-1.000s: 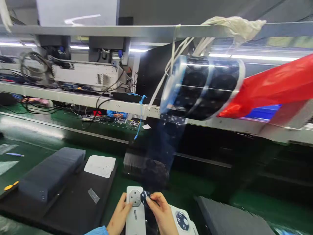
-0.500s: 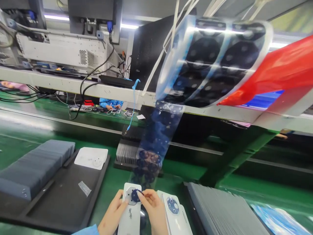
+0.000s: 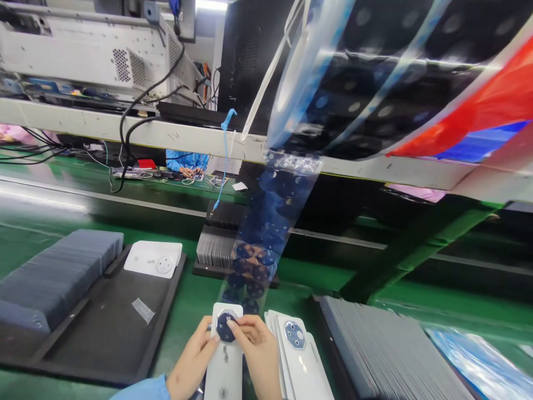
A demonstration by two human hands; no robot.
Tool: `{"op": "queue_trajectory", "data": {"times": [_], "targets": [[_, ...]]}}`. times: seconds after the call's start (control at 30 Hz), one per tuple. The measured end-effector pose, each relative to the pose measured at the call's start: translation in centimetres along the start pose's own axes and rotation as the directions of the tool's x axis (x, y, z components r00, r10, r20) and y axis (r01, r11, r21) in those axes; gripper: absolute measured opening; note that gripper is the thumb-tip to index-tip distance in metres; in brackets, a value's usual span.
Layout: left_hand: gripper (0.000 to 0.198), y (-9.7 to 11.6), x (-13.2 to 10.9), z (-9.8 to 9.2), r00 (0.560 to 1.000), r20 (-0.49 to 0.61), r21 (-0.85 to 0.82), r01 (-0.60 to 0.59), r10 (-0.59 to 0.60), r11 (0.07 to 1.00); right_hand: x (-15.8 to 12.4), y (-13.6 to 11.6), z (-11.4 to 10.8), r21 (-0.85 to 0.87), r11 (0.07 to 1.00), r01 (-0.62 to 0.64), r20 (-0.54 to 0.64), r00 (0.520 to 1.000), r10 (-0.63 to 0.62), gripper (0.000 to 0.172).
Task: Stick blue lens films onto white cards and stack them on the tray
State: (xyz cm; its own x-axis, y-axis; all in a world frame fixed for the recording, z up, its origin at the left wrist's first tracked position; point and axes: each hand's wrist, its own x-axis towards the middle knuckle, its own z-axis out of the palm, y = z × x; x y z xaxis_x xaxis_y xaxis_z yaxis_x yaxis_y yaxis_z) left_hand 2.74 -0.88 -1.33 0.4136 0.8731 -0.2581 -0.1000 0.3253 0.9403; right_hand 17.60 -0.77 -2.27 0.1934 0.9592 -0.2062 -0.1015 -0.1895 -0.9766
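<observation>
My left hand (image 3: 190, 360) grips a white phone back panel (image 3: 225, 369) by its left edge, fingers behind and thumb on the front. A dark round sticker with small holes (image 3: 225, 325) lies over the panel's camera ring. My right hand (image 3: 260, 350) has its thumb and fingertips closed at the sticker's right side; whether its edge is still pinched is hard to see. Right of my hands lie several white back panels (image 3: 306, 366), the top one showing a dark camera disc (image 3: 295, 334). Behind my hands hangs a clear strip of dark round stickers (image 3: 254, 261).
The strip comes off a large roll (image 3: 375, 83) above a white rail (image 3: 200, 133). Grey stacked sheets stand left (image 3: 70, 272) and right (image 3: 387, 344). A black tray (image 3: 108, 328) holds a white panel (image 3: 153, 258) and a clear scrap (image 3: 143, 310). Another person's hands (image 3: 191, 171) show beyond.
The dark sticker has moved left from the ring's right side and now covers the camera ring. My view has shifted, so the roll looks larger and nearer.
</observation>
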Motion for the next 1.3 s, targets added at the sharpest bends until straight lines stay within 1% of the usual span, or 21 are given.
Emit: {"op": "queue_trajectory", "data": {"times": [0.23,0.63,0.83,1.1,1.2,1.3], "targets": [[0.058,0.02,-0.11,0.15,1.000,-0.002,0.022,0.008,-0.008,1.000,0.02,-0.21,0.09,-0.018,0.999,0.048,-0.041,0.998,-0.048,0.048],[0.056,-0.23,-0.03,0.00,1.000,0.005,0.027,0.005,-0.005,1.000,-0.01,-0.44,0.09,-0.010,0.998,0.056,-0.033,0.998,-0.056,0.042],[0.057,-0.18,-0.06,0.09,1.000,-0.005,0.036,0.015,-0.014,0.999,-0.08,-0.01,0.03,-0.043,0.998,0.048,-0.024,0.999,-0.049,0.043],[0.057,-0.19,-0.27,0.20,1.000,-0.011,0.112,-0.021,0.022,0.993,-0.06,-0.12,0.16,-0.053,0.998,0.045,-0.040,0.998,-0.047,0.044],[0.054,-0.19,-0.41,0.33,0.999,-0.030,0.131,-0.026,0.031,0.991,-0.13,-0.07,0.32,-0.068,0.996,0.050,-0.038,0.998,-0.053,0.042],[0.048,0.14,-0.50,0.50,0.997,-0.059,0.169,-0.044,0.055,0.985,-0.44,-0.08,0.52,-0.093,0.992,0.084,-0.037,0.996,-0.087,0.039]]}}
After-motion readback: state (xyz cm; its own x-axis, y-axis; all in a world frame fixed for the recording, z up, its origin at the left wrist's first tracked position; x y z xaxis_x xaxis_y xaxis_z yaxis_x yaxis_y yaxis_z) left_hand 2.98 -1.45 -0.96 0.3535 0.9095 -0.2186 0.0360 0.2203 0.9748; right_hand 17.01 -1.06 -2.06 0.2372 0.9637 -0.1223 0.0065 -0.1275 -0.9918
